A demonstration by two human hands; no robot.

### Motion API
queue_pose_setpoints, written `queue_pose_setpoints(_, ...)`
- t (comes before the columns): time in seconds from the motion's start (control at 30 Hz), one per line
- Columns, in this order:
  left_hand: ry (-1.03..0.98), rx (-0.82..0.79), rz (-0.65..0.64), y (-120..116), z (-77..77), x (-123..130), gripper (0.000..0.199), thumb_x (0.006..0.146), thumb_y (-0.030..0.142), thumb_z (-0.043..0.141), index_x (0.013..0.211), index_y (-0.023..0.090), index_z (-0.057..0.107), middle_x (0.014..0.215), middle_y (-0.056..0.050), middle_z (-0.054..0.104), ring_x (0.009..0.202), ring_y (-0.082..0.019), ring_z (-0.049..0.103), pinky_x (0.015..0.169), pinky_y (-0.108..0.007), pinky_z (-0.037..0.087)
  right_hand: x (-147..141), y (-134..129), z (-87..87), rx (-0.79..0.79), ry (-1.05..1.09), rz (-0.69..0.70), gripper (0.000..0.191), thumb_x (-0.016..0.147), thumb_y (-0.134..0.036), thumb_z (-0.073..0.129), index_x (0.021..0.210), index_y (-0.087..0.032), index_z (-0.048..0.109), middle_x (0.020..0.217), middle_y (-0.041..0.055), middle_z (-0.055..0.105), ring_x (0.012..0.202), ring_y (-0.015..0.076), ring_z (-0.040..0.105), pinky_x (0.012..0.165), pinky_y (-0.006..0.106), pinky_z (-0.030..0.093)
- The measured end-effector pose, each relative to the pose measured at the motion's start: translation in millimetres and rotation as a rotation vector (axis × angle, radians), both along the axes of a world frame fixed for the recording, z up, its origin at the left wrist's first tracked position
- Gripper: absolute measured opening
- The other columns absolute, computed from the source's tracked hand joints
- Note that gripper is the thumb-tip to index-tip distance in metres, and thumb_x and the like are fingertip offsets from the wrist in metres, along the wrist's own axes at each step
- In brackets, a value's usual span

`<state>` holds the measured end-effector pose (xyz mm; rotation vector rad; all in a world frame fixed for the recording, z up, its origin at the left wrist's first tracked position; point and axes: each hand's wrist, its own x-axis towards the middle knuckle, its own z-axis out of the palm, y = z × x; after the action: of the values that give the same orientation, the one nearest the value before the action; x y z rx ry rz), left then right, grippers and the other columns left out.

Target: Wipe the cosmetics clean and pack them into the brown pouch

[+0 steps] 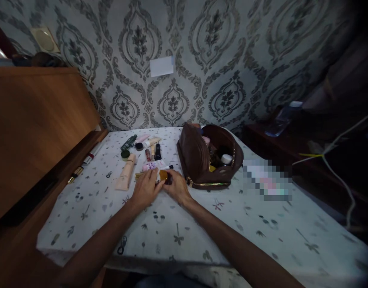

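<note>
My left hand (pixel 146 187) and my right hand (pixel 177 187) meet near the middle of the table, both closed round a small amber bottle (pixel 163 175). A gold tube (pixel 138 175) lies by my left fingers. Just beyond them is a pink and white tube (pixel 154 165). To the left rests a peach tube (pixel 126 172). Several small cosmetics lie behind, among them a black tube (pixel 158 152), a green jar (pixel 125 155) and a dark green tube (pixel 129 142). Right of my hands, an unzipped brown bag (pixel 196 160) holds a white-capped jar (pixel 226 159) and other items.
The patterned tablecloth (pixel 178 236) covers the table. A wooden cabinet (pixel 40 132) borders the left, with slim tubes (pixel 89 158) along its base. A blurred item (pixel 269 182) lies right of the bag. Farther right are a clear bottle (pixel 283 118) and white cable (pixel 341 180).
</note>
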<state>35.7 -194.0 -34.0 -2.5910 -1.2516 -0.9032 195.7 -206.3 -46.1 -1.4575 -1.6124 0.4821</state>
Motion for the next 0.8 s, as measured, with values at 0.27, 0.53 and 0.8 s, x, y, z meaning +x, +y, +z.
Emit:
queue_pose_setpoints(0.27,-0.025,0.007,-0.063,-5.8,1.2,-2.6,0.032,0.099,0.04,0.043,0.115,0.015,0.054,0.096,-0.012,0.068,0.088,-0.027,0.066,0.077,-0.039,0.054,1.7,-3.8,1.8,-0.026,0.197,0.014,0.036,0.068,-0.029,0.068,0.101,-0.019,0.06,0.089,0.0019,0.07,0.078,0.0204,0.065,0.07,0.03,0.051)
queue_pose_setpoints(0.53,0.043,0.061,-0.229,-20.5,13.3,3.5,0.028,0.099,0.029,0.045,0.118,0.015,0.059,0.099,-0.012,0.064,0.093,-0.026,0.061,0.081,-0.038,0.052,1.2,0.6,-4.4,-0.024,0.242,-0.027,0.031,0.067,-0.02,0.063,0.098,-0.02,0.061,0.09,0.0021,0.07,0.081,0.0199,0.066,0.075,0.03,0.052)
queue_pose_setpoints(0.8,0.048,0.143,-0.21,-22.3,19.6,5.2,0.029,0.095,0.029,0.052,0.119,0.018,0.064,0.109,-0.013,0.057,0.097,-0.027,0.055,0.083,-0.041,0.051,2.7,-5.2,-1.0,0.156,0.113,0.1,0.032,0.071,-0.015,0.059,0.103,-0.018,0.061,0.101,0.008,0.068,0.096,0.0236,0.063,0.087,0.037,0.049)
